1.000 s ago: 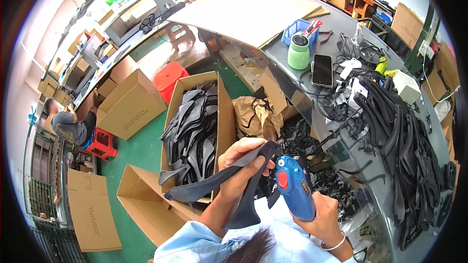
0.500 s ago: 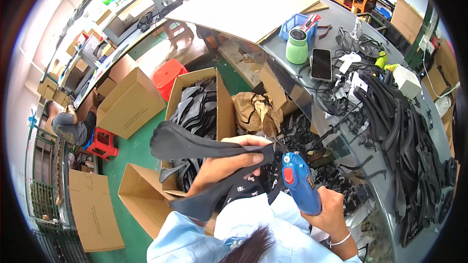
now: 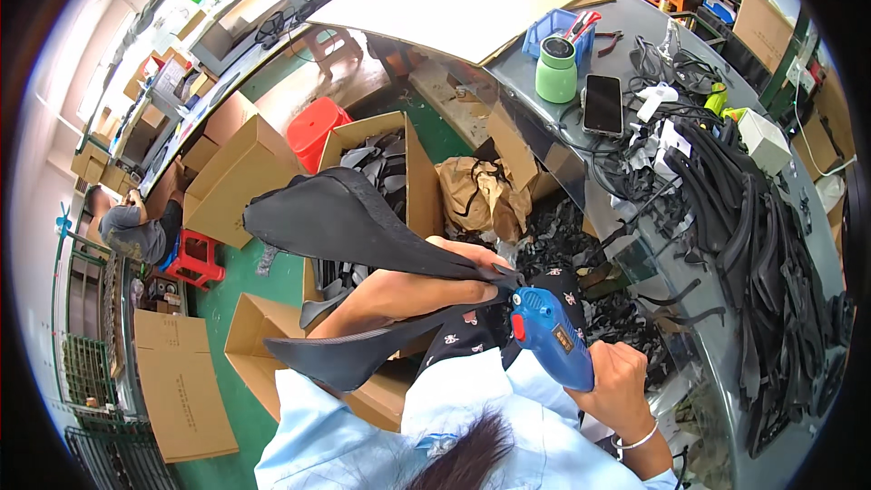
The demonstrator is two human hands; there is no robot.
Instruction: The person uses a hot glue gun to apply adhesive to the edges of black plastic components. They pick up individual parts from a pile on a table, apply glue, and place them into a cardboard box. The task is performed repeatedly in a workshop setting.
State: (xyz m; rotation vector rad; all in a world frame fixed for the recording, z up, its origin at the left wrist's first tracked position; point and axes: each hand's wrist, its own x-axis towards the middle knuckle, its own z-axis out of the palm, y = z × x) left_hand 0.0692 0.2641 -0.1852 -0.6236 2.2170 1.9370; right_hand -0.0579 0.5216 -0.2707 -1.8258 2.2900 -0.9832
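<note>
My left hand (image 3: 399, 298) is closed on a black padded fabric piece (image 3: 336, 218). The piece is folded so that one broad end lies above the hand and the other below it. Its narrow part comes out between my thumb and fingers on the right. In my right hand (image 3: 617, 383) is a blue handheld power tool (image 3: 555, 336) with a red button. The tool's front end is right at the narrow tip of the piece; its working tip is too small and dark to make out, and whether it touches I cannot tell.
A cardboard box (image 3: 417, 181) of similar black pieces stands beyond my left hand. Dark scraps (image 3: 562, 240) fill the space beside the grey table (image 3: 581, 45). On it are a green bottle (image 3: 556, 73), a phone (image 3: 603, 104) and heaped black strips (image 3: 744, 236). A person (image 3: 136, 227) sits far left.
The black piece has turned and its two broad ends have spread apart, reaching further left. The blue tool has shifted slightly left, its front end closer to the piece's narrow tip.
</note>
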